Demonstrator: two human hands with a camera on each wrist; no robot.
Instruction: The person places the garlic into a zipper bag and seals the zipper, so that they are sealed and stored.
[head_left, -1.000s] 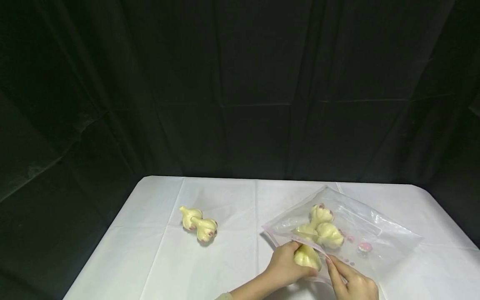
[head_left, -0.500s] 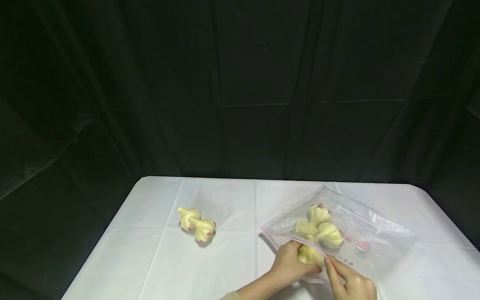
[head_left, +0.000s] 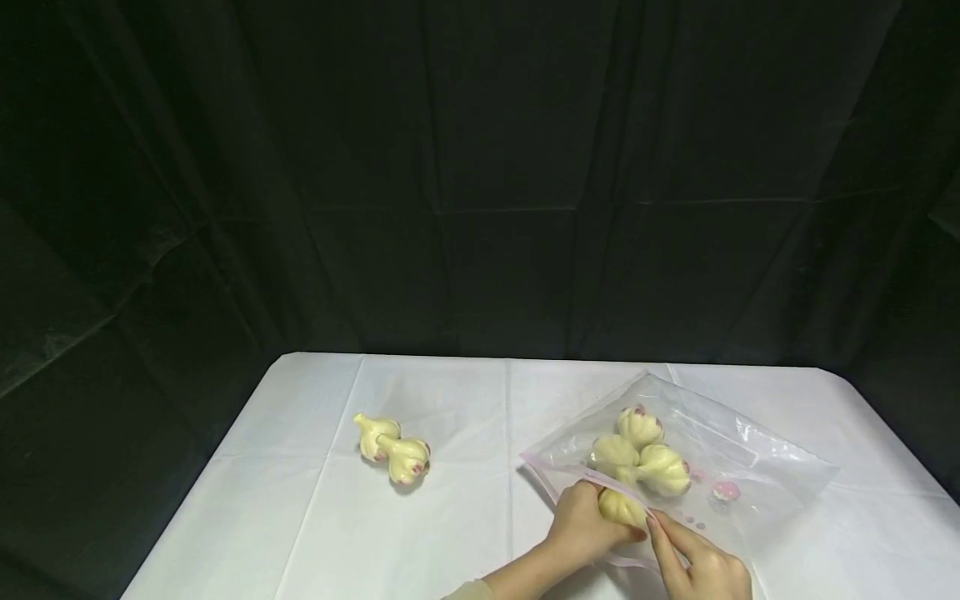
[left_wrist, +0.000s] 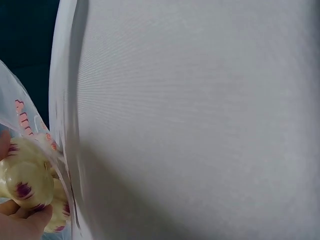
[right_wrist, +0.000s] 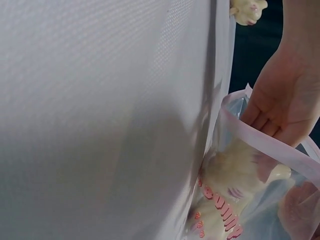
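Note:
My left hand (head_left: 581, 527) holds a garlic bulb (head_left: 621, 507) just inside the mouth of a clear zip bag (head_left: 772, 475). In the left wrist view that pale bulb (left_wrist: 27, 175) has purple marks, with fingertips around it. The right hand (head_left: 703, 565) pinches the bag's pink rim, thumb and finger together. Deeper in the bag lie more garlic bulbs (head_left: 663, 471), partly touching each other. From the right wrist view, the left hand (right_wrist: 287, 102) reaches past the pink rim (right_wrist: 267, 144), its fingertips partly hidden.
Two more garlic bulbs (head_left: 407, 460) lie against each other on the left of the white-covered table (head_left: 435, 542). A black cloth (head_left: 480, 183) hangs behind the table and at its sides. The bag's far corner points toward the back edge.
My left hand has pushed the garlic bulb slightly rightward and further under the bag's rim. The bulbs inside have shifted a little. My right hand keeps its pinch on the rim.

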